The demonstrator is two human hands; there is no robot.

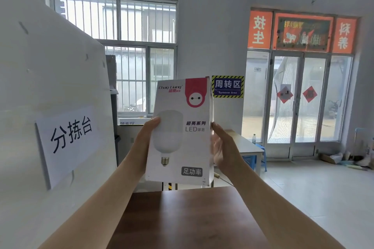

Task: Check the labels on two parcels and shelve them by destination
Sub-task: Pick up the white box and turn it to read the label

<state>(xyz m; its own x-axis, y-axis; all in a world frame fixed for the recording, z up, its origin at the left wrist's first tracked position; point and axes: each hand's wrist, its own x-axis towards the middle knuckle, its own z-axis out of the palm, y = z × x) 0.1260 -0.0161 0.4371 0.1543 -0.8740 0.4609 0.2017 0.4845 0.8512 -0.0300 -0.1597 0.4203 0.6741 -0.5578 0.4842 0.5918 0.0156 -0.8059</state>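
While both hands are closing on its long edges, the white LED bulb box (182, 131) is being held upright in the air above the near end of a brown wooden table (188, 218), printed front facing the camera. The left hand (144, 143) is gripping the left edge, thumb lying over the pictured bulb, fingers hidden behind the carton. The right hand (223, 147) is pressing the right edge, palm turned toward the box, thumb tip touching the front corner. Just left of the forearms, a white board is carrying a paper sign (68, 143) with black characters. Behind the box, a striped "Turnover Area" sign (227, 86) is hanging on the wall between a barred window (129, 50) and glass doors (299, 97).
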